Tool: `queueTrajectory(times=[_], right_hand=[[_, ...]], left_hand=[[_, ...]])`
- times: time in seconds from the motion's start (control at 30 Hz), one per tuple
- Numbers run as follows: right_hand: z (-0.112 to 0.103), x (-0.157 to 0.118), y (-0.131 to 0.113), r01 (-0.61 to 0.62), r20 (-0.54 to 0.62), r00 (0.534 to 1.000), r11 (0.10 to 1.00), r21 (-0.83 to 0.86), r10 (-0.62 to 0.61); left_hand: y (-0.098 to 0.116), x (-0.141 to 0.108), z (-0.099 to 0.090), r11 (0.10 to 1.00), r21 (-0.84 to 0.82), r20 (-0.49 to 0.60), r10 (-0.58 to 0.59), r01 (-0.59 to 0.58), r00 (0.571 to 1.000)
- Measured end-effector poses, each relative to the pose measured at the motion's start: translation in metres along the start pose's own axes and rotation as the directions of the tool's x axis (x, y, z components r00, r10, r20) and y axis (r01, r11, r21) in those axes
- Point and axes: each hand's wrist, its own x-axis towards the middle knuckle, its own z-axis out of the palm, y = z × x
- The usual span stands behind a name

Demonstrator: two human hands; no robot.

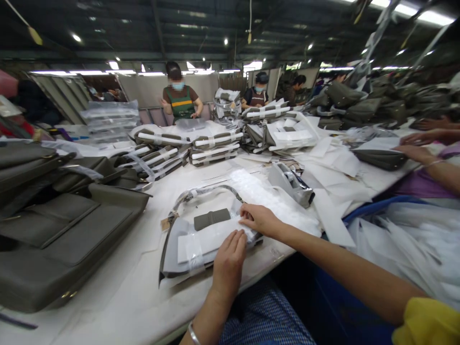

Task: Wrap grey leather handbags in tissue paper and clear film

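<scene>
"Where was the wrapped bag (pixel 212 219)?"

"Near the front edge of the pale tabletop (pixel 132 282), under both hands. The left hand (pixel 229 261) lay on its white padding, that grip flattened with fingers side by side. The right hand (pixel 261 220) had thumb and fingertips drawn close at the bag's right side; whether that grip pinched anything, I couldn't tell."

"And around it?"

"Larger olive bags (pixel 72 225) crowded the left; a tape dispenser (pixel 291 184) sat just beyond, on the right."

"Farther off?"

"Stacks of wrapped bags (pixel 215 148), then a masked co-worker (pixel 182 103) in a green apron. Overhead, a dark ceiling (pixel 201 28) held scattered lights."
</scene>
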Motion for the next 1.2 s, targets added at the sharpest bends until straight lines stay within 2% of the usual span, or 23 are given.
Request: queueTrajectory(times=[0.07, 0.13, 0.2, 0.27, 0.33, 0.4, 0.5, 0.57, 0.67, 0.73, 0.87, 1.03, 1.1, 1.2], right_hand=[[-0.016, -0.005, 0.007, -0.006, -0.06, 0.998, 1.0, -0.007, 0.005], [-0.045, -0.014, 0.023, -0.059, -0.167, 0.984, 0.998, -0.013, 0.056], [-0.082, -0.025, 0.046, -0.166, -0.301, 0.941, 0.986, -0.007, 0.157], [-0.118, -0.032, 0.073, -0.302, -0.401, 0.871, 0.953, 0.019, 0.284], [-0.145, -0.032, 0.099, -0.424, -0.406, 0.815, 0.903, 0.071, 0.415], [-0.16, -0.025, 0.119, -0.523, -0.328, 0.776, 0.841, 0.143, 0.538], [-0.166, -0.009, 0.137, -0.636, -0.148, 0.72, 0.729, 0.252, 0.678], [-0.166, 0.0, 0.142, -0.678, -0.033, 0.692, 0.665, 0.314, 0.721], [-0.166, 0.008, 0.142, -0.681, 0.072, 0.69, 0.612, 0.403, 0.72], [-0.167, 0.009, 0.139, -0.652, 0.074, 0.704, 0.601, 0.462, 0.706], [-0.174, 0.003, 0.131, -0.568, -0.003, 0.724, 0.6, 0.564, 0.689], [-0.191, -0.024, 0.116, -0.486, -0.082, 0.72, 0.585, 0.649, 0.69], [-0.188, -0.044, 0.11, -0.468, -0.104, 0.709, 0.576, 0.67, 0.697], [-0.166, -0.074, 0.107, -0.454, -0.136, 0.684, 0.563, 0.69, 0.717]], left_hand=[[-0.001, 0.001, 0.0, 1.0, -0.007, 0.005, -0.002, 0.002, 1.0], [-0.003, 0.0, -0.001, 1.0, -0.019, -0.003, 0.01, -0.01, 1.0], [-0.004, -0.001, 0.0, 0.999, -0.028, -0.011, 0.017, -0.017, 1.0], [-0.005, -0.003, 0.001, 1.0, -0.029, -0.004, 0.009, -0.009, 1.0], [-0.006, -0.004, 0.002, 1.0, -0.027, 0.001, -0.008, 0.008, 1.0], [-0.006, -0.004, 0.002, 0.999, -0.03, -0.009, -0.012, 0.012, 1.0], [-0.006, -0.004, 0.003, 0.999, -0.042, -0.029, -0.008, 0.007, 1.0], [-0.006, -0.004, 0.003, 0.999, -0.048, -0.028, -0.01, 0.009, 1.0], [-0.007, -0.004, 0.004, 0.998, -0.054, -0.028, -0.013, 0.012, 1.0], [-0.007, -0.003, 0.004, 0.998, -0.056, -0.029, -0.018, 0.016, 0.999], [-0.006, -0.002, 0.003, 0.998, -0.064, -0.037, -0.018, 0.016, 0.999], [-0.003, 0.001, -0.002, 0.997, -0.07, -0.059, -0.02, 0.016, 0.998], [-0.003, 0.001, -0.003, 0.998, -0.066, -0.055, -0.021, 0.017, 0.998], [-0.003, 0.001, -0.003, 0.998, -0.054, -0.055, -0.017, 0.014, 0.998]])
